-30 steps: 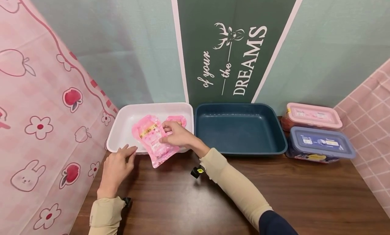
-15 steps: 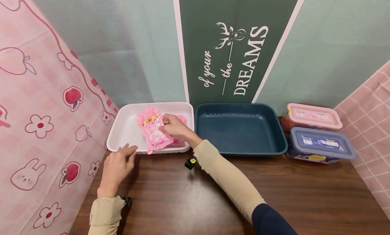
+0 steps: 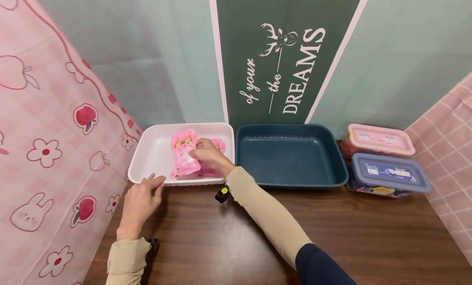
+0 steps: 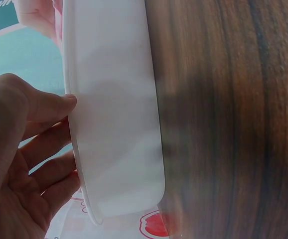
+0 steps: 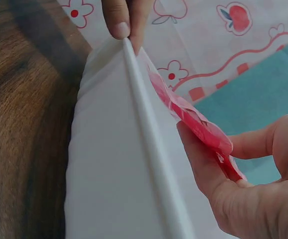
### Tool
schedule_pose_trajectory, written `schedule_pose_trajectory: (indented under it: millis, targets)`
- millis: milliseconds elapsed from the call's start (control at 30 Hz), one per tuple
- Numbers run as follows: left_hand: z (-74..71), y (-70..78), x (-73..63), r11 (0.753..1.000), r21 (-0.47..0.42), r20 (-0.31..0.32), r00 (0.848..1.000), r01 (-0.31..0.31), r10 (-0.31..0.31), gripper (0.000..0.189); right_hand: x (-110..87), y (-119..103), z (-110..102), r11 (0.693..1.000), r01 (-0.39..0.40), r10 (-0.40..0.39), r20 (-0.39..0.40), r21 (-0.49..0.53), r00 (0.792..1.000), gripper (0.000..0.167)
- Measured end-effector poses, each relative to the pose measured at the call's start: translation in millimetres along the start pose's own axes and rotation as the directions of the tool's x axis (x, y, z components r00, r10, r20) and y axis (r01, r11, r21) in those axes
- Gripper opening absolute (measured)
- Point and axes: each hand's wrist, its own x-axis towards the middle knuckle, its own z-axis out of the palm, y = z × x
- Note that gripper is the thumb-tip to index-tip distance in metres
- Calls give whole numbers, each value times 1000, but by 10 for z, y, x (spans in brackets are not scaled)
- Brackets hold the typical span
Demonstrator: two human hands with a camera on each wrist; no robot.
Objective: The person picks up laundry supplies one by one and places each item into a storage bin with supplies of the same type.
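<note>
My right hand point(image 3: 209, 154) pinches a pink pouch point(image 3: 182, 156) by its right edge, over the white tray point(image 3: 151, 162). In the right wrist view the thumb and fingers point(image 5: 204, 159) grip the glossy pouch point(image 5: 199, 124) just inside the tray wall. Another pink pouch point(image 3: 220, 145) lies in the tray, partly covered by that hand and the held pouch. My left hand point(image 3: 141, 201) holds the tray's near rim at its left part. The left wrist view shows the thumb point(image 4: 59, 104) on the rim's outer side and the other fingers behind it.
A dark blue tray point(image 3: 287, 183) stands right beside the white one. Farther right sit a pink-lidded box point(image 3: 381, 139) and a blue-lidded box point(image 3: 391, 172). Fabric walls rise at the back and left, and a tiled one at the right. The brown wooden table point(image 3: 221, 240) lies in front.
My right hand has moved back and slightly left with the pouch. The pouch's lower end, which overhung the near rim, is now inside the white tray. The left hand stays put.
</note>
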Motion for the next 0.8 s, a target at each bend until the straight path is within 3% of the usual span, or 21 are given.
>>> schedule_pose_trajectory:
  millis: [200, 333, 533, 800]
  targets:
    - [8, -5, 22, 1000, -6, 4, 1000, 4, -4, 21, 62, 19, 73, 999, -40, 40, -28, -3, 999, 39]
    - [18, 2, 25, 1000, -7, 9, 1000, 9, -9, 21, 84, 60, 106, 997, -71, 71, -24, 8, 997, 31]
    - [16, 2, 9, 1000, 1, 5, 1000, 11, -11, 20, 125, 126, 169, 998, -63, 63, 8, 25, 998, 25]
    - [18, -24, 0, 1000, -1, 1, 1000, 6, -6, 20, 195, 202, 301, 993, -79, 81, -21, 83, 996, 23]
